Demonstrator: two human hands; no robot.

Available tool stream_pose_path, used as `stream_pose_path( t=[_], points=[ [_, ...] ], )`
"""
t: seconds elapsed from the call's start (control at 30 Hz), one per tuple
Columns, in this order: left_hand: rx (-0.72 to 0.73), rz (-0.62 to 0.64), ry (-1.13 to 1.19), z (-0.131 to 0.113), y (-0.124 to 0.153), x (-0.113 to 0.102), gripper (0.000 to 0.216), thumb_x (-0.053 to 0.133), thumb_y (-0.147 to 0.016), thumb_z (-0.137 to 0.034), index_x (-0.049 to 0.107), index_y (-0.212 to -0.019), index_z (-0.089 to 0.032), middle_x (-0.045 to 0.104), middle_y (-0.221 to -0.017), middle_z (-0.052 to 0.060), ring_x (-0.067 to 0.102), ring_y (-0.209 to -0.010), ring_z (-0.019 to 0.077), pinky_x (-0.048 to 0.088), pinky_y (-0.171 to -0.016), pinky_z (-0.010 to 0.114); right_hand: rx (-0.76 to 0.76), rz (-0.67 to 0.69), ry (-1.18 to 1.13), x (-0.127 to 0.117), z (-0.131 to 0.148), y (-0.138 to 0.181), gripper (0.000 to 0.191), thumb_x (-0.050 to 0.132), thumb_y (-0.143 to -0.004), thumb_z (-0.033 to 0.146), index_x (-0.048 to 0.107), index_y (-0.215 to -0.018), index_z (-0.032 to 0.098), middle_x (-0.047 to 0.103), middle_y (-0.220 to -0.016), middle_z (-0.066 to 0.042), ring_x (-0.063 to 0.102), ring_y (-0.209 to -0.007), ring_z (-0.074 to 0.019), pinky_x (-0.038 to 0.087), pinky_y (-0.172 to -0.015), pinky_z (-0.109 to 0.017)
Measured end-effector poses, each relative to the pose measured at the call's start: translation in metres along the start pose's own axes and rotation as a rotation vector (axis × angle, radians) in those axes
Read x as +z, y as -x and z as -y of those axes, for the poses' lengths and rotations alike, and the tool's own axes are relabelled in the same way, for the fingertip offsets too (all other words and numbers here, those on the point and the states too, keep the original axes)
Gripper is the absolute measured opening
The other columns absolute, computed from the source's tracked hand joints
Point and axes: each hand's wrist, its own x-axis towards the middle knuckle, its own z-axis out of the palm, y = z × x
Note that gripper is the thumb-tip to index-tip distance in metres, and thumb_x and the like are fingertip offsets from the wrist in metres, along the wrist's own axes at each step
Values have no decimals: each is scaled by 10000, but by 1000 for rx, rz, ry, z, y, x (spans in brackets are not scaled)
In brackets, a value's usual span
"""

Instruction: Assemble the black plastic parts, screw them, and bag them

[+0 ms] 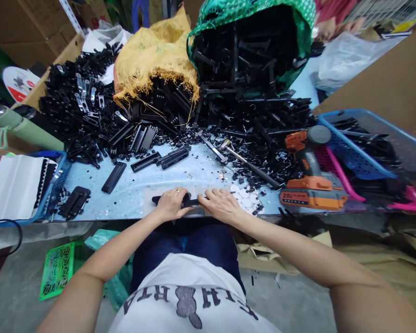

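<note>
At the near edge of the light blue table (194,171), my left hand (171,203) and my right hand (222,205) both press on a long black plastic strip (192,201). The strip lies flat on a pale cardboard pad (149,194). My left fingers curl over the strip's left half, with a ring showing. My right fingers bend down over its right end. White round discs (244,196) lie just right of my right hand. Several more black strips (159,159) lie a little farther back.
A big heap of black plastic parts (90,106) fills the back, spilling from a yellow sack (152,51) and a green sack (253,14). An orange cordless drill (308,180) and blue basket (367,138) stand right. A hammer (246,162) lies mid-table. A blue tray (53,185) sits left.
</note>
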Motion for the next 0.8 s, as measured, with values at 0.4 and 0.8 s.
stream_pose_path(
  t=[0.4, 0.8],
  points=[
    [-287, -109, -22, 42, -96, -30, 320, 346, -930, -301, 502, -1167, -154, 566, -1156, 111, 512, -1086, 214, 393, -923, 339, -34, -128, -158, 45, -39, 3, 400, 328, -932, 464, 592, -932, 163, 578, -873, -74, 498, -814, -169, 278, -708, -293],
    [-551, -81, -130, 75, -177, -36, 224, 442, -857, -109, 649, -926, -58, 612, -989, 196, 584, -974, 254, 417, -841, 319, 245, -228, -65, 26, -95, -103, 294, 318, -939, 242, 568, -1066, 156, 582, -1022, -112, 461, -949, -219, 313, -745, -314]
  ],
)
